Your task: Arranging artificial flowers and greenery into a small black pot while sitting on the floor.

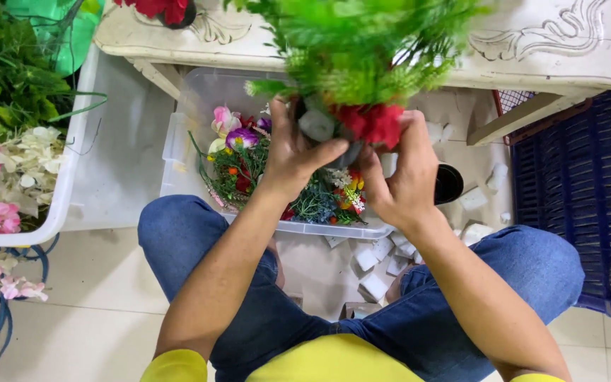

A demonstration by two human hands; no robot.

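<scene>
We judge the artificial bouquet (pixel 362 49) light and floppy, so our left hand (pixel 293 157) and right hand (pixel 403 177) clasp its foam base (pixel 317 124) at six o'clock.

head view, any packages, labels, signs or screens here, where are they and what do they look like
No labels, signs or screens show. The only containers:
Clear plastic tub, on the floor ahead of the knees: rectangular, holding mixed artificial flowers.
White plastic bin, at the left edge: holding pink and white artificial flowers.
Dark blue plastic crate, at the right: slatted.
Both hands hold a green artificial bouquet with red flowers above the tub.
</scene>
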